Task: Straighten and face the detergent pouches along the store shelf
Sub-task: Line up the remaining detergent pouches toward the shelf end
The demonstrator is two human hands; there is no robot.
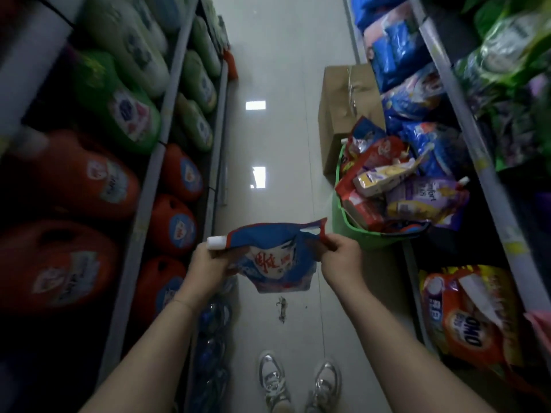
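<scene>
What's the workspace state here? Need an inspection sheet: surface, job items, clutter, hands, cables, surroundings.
Surface: pale glossy aisle floor, dark scrap ahead of the shoes.
Job's things: blue-and-red pouch with a white cap, held in the air over the aisle; green basket at right, piled with mixed pouches.
Clutter: cardboard box on the floor beyond the basket.
Hands: left hand grips the pouch at the cap end; right hand pinches its other top corner.
Cables: nothing seen.
Surroundings: orange jugs and green jugs on left shelving; blue bags on right shelving.
</scene>
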